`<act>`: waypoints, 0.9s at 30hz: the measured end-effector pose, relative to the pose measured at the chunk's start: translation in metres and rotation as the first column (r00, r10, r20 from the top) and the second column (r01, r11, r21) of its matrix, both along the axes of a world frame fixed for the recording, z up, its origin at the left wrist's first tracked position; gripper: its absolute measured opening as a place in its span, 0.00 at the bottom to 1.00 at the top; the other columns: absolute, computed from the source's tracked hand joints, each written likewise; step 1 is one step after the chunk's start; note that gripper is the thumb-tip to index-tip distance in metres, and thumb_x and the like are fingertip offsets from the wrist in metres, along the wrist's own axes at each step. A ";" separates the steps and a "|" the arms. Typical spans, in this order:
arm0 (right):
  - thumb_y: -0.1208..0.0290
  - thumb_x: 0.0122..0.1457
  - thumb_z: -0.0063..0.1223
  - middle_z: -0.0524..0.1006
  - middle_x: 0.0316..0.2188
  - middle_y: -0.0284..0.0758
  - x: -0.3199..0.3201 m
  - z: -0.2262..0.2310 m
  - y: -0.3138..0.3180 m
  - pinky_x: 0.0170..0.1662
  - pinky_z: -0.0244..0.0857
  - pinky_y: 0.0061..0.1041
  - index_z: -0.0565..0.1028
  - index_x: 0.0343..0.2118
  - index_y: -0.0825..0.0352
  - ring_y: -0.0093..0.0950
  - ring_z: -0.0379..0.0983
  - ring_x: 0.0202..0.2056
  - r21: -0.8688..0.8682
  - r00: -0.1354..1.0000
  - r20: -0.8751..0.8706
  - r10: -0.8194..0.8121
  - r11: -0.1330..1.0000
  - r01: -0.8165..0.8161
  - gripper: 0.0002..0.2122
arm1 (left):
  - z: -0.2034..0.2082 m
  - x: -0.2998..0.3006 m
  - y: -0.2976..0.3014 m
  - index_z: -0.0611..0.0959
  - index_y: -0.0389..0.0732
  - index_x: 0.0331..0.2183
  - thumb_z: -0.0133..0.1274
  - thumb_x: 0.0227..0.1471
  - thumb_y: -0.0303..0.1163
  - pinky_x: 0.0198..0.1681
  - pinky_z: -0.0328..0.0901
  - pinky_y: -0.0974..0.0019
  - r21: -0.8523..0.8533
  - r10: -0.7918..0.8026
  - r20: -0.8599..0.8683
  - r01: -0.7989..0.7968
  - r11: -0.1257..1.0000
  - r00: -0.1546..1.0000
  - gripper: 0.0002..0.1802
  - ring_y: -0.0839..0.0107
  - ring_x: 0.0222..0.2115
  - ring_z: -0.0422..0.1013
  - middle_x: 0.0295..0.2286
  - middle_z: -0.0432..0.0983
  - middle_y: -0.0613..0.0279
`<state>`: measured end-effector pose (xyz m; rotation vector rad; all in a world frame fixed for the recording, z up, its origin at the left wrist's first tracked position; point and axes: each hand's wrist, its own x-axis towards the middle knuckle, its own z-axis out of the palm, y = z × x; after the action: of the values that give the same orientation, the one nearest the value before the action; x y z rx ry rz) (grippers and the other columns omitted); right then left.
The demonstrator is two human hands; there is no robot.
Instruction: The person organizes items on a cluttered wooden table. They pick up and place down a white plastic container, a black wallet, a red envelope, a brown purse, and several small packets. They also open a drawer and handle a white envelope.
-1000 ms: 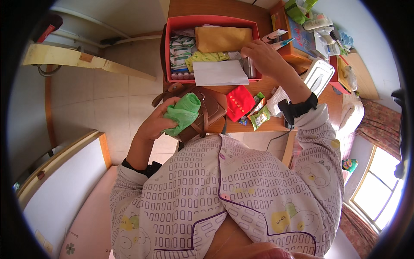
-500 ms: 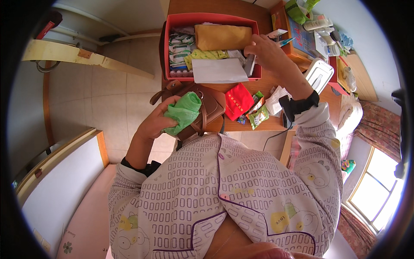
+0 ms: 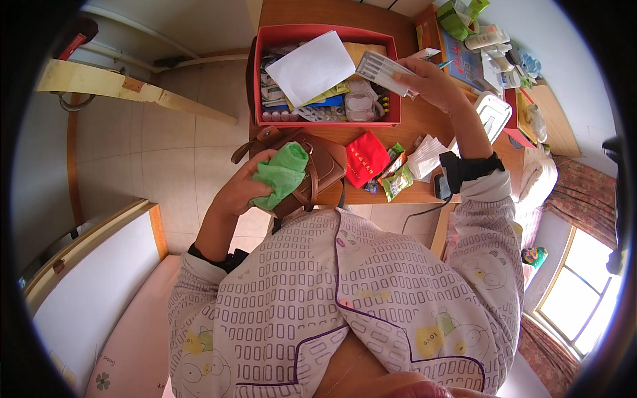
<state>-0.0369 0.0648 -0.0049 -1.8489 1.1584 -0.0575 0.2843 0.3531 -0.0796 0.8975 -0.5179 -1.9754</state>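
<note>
In my left hand (image 3: pixel 240 182) is a crumpled green plastic bag (image 3: pixel 284 171), gripped above a brown leather bag (image 3: pixel 323 154) at the table's near edge. My right hand (image 3: pixel 428 83) grips a flat clear plastic case (image 3: pixel 381 71) with pale slim pieces inside, over the right end of a red box (image 3: pixel 257 86). The box holds white-green packets, a yellow packet, small bottles and clear plastic pieces. A white sheet of paper (image 3: pixel 312 68) lies tilted on top of these, partly covering a folded yellow-brown cloth (image 3: pixel 367 51).
Right of the brown bag lie a red pouch (image 3: pixel 367 159), small snack packets (image 3: pixel 397 182), white tissues (image 3: pixel 426 156) and a phone (image 3: pixel 441 186) with a cable. Bottles (image 3: pixel 486 37) and a white-lidded container (image 3: pixel 492 114) crowd the table's right side.
My right hand has lifted the clear case out of the box's right end. The white paper has shifted up and left, uncovering items beneath. My left hand stays nearly still with the green bag.
</note>
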 end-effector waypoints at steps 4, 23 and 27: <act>0.60 0.64 0.50 0.75 0.33 0.24 -0.005 -0.006 0.006 0.32 0.61 0.14 0.73 0.51 0.64 0.11 0.65 0.31 0.278 0.974 0.163 -0.157 0.955 0.107 0.17 | 0.003 -0.002 -0.003 0.67 0.36 0.56 0.54 0.38 0.25 0.50 0.63 0.68 0.004 -0.004 -0.003 0.004 1.000 1.000 0.38 0.72 0.46 0.68 0.46 0.71 0.62; 0.64 0.64 0.50 0.70 0.31 0.22 -0.014 -0.021 0.031 0.33 0.58 0.14 0.70 0.47 0.61 0.12 0.62 0.29 0.403 0.829 0.422 -0.367 0.895 0.191 0.11 | 0.003 -0.004 -0.008 0.68 0.36 0.55 0.53 0.38 0.25 0.50 0.63 0.69 -0.027 -0.045 -0.008 0.045 0.999 0.999 0.37 0.71 0.45 0.69 0.44 0.72 0.62; 0.64 0.64 0.50 0.69 0.27 0.24 -0.019 -0.027 0.031 0.31 0.58 0.15 0.70 0.41 0.62 0.13 0.61 0.26 0.413 0.825 0.415 -0.385 0.887 0.206 0.08 | 0.001 -0.004 -0.007 0.67 0.36 0.55 0.53 0.39 0.25 0.49 0.63 0.69 -0.006 -0.027 0.009 0.027 1.000 1.000 0.37 0.72 0.45 0.69 0.44 0.71 0.63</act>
<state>-0.0562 0.0954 -0.0315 -1.2186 1.0070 -0.4471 0.2799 0.3457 -0.0783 0.9008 -0.5437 -1.9937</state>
